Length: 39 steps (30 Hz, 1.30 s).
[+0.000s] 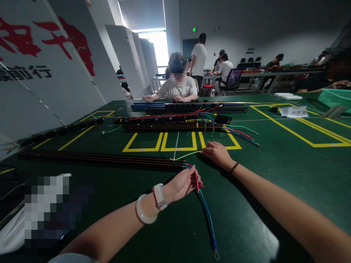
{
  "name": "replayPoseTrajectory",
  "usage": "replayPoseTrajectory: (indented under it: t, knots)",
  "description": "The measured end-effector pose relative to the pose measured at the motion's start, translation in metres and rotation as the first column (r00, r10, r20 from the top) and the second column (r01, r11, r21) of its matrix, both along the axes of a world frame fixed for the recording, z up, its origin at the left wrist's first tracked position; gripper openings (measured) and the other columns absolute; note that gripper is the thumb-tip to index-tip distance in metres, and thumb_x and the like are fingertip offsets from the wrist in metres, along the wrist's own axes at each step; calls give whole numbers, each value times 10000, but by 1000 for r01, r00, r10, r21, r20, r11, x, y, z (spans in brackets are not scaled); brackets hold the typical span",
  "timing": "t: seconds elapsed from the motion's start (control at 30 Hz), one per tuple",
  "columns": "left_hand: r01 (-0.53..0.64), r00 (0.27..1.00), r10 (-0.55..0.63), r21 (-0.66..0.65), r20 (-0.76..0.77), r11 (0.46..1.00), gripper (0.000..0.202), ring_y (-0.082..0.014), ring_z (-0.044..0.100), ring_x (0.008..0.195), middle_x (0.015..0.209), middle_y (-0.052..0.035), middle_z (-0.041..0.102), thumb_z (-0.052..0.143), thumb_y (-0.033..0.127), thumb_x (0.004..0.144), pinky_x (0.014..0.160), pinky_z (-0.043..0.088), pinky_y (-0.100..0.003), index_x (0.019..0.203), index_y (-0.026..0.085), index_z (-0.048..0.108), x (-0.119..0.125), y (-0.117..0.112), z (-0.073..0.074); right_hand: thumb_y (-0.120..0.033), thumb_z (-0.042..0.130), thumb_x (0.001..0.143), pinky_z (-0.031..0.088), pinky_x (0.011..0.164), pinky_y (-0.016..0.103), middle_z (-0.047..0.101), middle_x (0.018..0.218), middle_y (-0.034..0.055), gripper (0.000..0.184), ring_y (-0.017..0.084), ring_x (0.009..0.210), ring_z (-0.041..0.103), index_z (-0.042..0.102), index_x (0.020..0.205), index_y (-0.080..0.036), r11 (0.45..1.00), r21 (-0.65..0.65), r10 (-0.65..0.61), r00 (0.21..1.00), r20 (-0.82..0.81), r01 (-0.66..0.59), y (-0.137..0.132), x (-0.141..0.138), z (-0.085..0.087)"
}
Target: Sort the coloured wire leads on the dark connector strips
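Blue insulated wire with a metal ring end point(208, 219) runs out from the left hand point(182, 184), which is clenched on it and on a short red wire point(196, 181). The right hand point(218, 153) touches a thin green wire point(186, 156); whether it pinches the wire I cannot tell. Under them is a dark green table point(274, 175) with yellow tape boxes point(287, 129), in a grey hall with tall white panels point(55, 73).

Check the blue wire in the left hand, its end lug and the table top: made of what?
Blue wire: flexible plastic-like insulation, slightly glossy; it hangs in a soft curve. Lug: probably bare metal, a greyish ring. Table top: green matte covering, felt or mat; cannot tell which.
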<state>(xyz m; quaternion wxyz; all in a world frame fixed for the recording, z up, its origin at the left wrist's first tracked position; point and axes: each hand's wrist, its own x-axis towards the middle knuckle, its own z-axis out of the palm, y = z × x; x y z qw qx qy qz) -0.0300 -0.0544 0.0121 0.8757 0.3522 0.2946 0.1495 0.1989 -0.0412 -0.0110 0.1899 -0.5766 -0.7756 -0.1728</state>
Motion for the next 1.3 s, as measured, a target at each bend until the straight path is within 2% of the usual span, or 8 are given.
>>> replayPoseTrajectory:
  t: [0.1,0.2,0.33,0.63,0.77,0.97,1.07,1.3]
  knots:
    - [2,1000,-2,-3,-3,1000,266,-94,538,642,715,-35,520,361,315,936,662,422,-232,799,113,466,0,0,1,-340,422,976,361,718,310,580,811,65,306,166,727,484,650,1049,-148,940,153,294,952,90,-305,-21,0,12]
    - [-19,1000,20,-37,10,999,242,-98,537,644,729,-37,529,377,313,933,664,426,-247,841,112,476,1,1,-4,-372,346,994,384,751,342,582,780,61,387,166,707,493,599,1116,-105,759,179,563,768,306,-627,-41,-11,25]
    - [-49,997,57,-134,54,990,195,-68,484,589,690,-2,493,423,281,919,669,426,-239,812,121,457,5,4,-9,-403,387,979,412,751,323,595,799,50,370,148,714,521,579,1132,-126,651,102,660,627,414,-752,-48,-31,31]
    - [-1,997,6,-76,73,997,254,-136,583,727,795,-77,574,334,287,945,748,424,-295,894,99,497,2,3,2,-207,447,931,397,658,300,567,711,41,164,150,665,477,566,1010,-128,766,221,610,791,51,-604,-44,-37,16]
    - [29,996,-27,-29,87,999,313,-203,618,796,797,-118,578,263,322,951,784,422,-339,896,89,465,1,4,-7,-192,444,932,380,647,289,562,718,49,140,149,666,471,570,890,-146,891,272,428,873,-233,-365,-35,-37,13]
    - [50,999,-50,74,-6,996,216,-104,513,576,646,-12,488,300,325,942,629,371,-242,857,145,383,0,5,-6,-332,426,966,371,651,284,581,743,44,280,176,712,505,592,813,-166,996,29,81,814,-575,-79,-11,-45,21]
    - [71,997,-68,87,-33,994,197,-76,427,515,595,17,428,282,309,942,563,299,-207,841,158,357,1,5,-5,-323,435,965,372,654,270,597,774,42,263,173,729,520,606,842,-167,995,-39,47,782,-622,-91,1,-58,28]
    - [80,995,-75,79,-65,994,101,-60,363,496,575,31,382,277,181,894,551,239,-198,811,162,331,2,6,-5,-254,457,961,369,677,253,590,792,45,223,157,767,515,597,827,-142,948,-53,253,841,-478,-315,23,-94,37]
